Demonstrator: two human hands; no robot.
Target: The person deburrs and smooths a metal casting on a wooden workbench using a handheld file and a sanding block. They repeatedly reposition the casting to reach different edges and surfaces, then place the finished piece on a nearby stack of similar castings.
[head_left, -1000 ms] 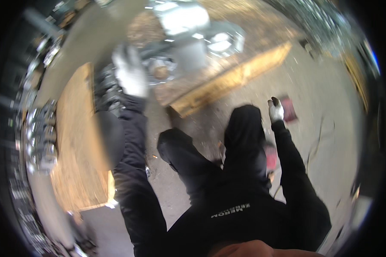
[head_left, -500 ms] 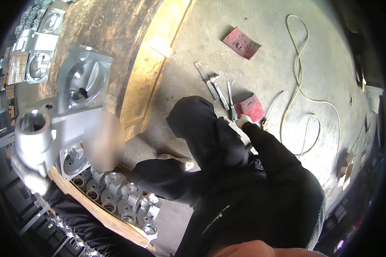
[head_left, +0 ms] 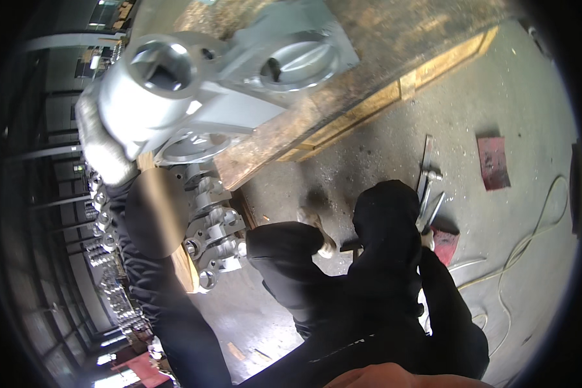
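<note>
A large silver metal casting point(head_left: 142, 107), with a round hollow boss and a flat flange, fills the upper left. My left hand point(head_left: 105, 152), in a whitish glove, grips the outer side of the boss, fingers partly hidden behind it. Down on the floor at the right, my gloved right hand point(head_left: 427, 240) is at the lower end of a slim rod-like tool point(head_left: 437, 208), beside a red pad point(head_left: 446, 244). My knee and sleeve hide most of its fingers. A hammer point(head_left: 428, 184) lies alongside, next to a flat metal bar point(head_left: 427, 150).
A worn wooden bench point(head_left: 368, 58) runs across the top. Several smaller castings point(head_left: 216, 223) sit below the large one, next to a wooden board point(head_left: 186, 268). Another red pad point(head_left: 493, 161) and a looped pale hose point(head_left: 530, 242) lie on the concrete floor.
The view has swung left, so bench, tools and hose appear farther right. The casting looks nearer, with my left hand still on it. My right hand remains beside the floor tools.
</note>
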